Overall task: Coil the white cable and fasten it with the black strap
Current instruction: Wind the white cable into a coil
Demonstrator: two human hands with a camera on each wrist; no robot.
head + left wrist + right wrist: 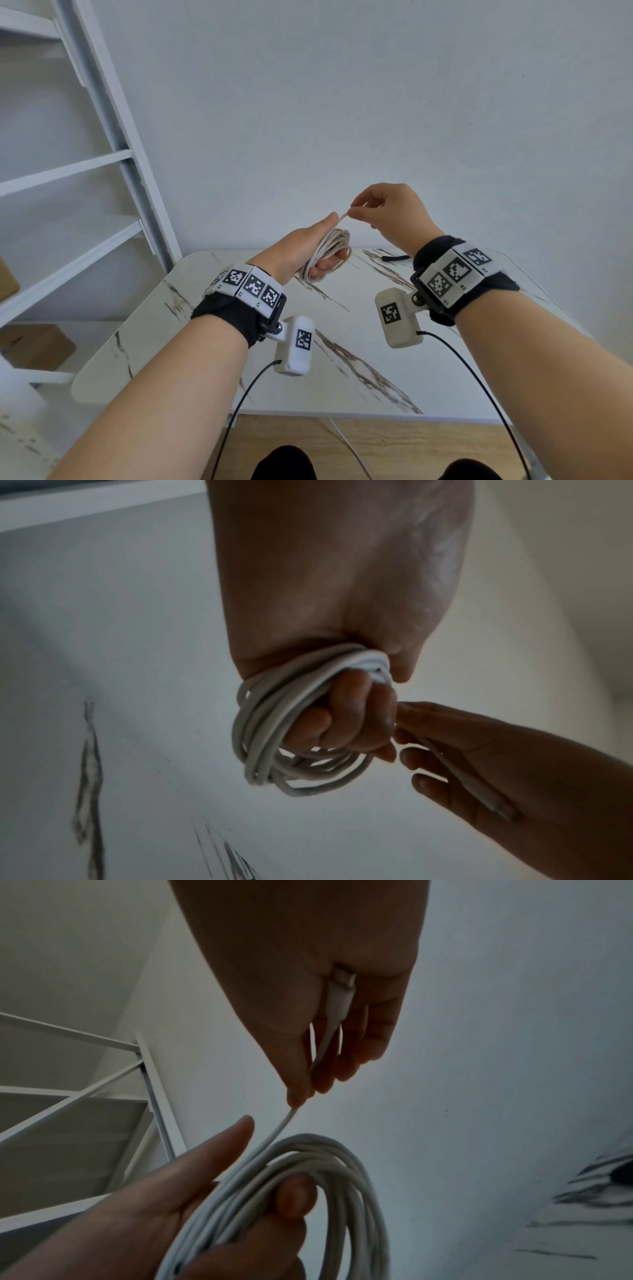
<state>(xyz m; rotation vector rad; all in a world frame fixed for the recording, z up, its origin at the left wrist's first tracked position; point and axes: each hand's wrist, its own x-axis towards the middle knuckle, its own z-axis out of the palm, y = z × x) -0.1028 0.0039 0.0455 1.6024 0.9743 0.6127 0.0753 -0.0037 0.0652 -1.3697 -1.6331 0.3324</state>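
Observation:
The white cable point(330, 251) is wound in several loops held in my left hand point(308, 253), above the marble table point(342, 342). The coil point(274, 723) hangs from the curled fingers, the index finger pointing straight out. My right hand point(383, 209) pinches the cable's free end point(281, 1129) between thumb and forefinger just above the coil point(335, 1191). The white plug point(339, 993) lies along the right palm. The black strap point(395, 257) lies on the table's far side, partly hidden behind my right wrist.
A white wall stands right behind the table. A white shelf frame point(113, 164) rises at the left, with cardboard boxes point(37, 346) low beside it. Wood floor point(394, 442) shows below the table's near edge. Black wrist-camera wires point(239, 401) hang down.

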